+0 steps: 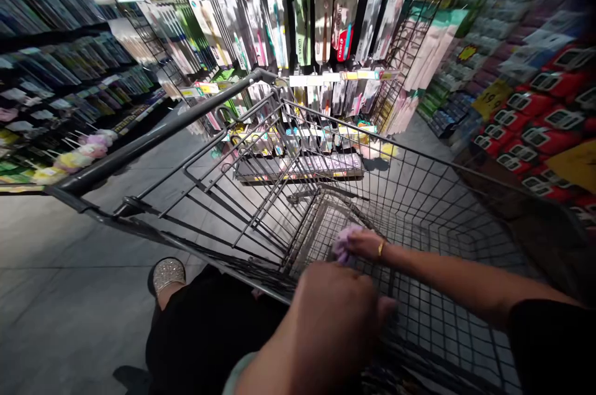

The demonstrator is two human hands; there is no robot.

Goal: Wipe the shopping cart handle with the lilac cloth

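A dark wire shopping cart [400,159] fills the middle of the head view, its handle bar at the left. My right hand [367,245], with a gold bracelet at the wrist, reaches into the basket and is closed on a crumpled lilac cloth-like item [344,243]. Nearer the camera, my left hand [335,302] is blurred above the cart's near side, its back towards me. The fingers of that hand are mostly hidden, and whether it holds anything does not show.
A rack of packaged toothbrushes [302,28] stands beyond the cart. Stocked shelves [60,66] line the left, and red packages [535,128] are stacked at the right. A glittery shoe [168,273] is on the grey floor [84,295].
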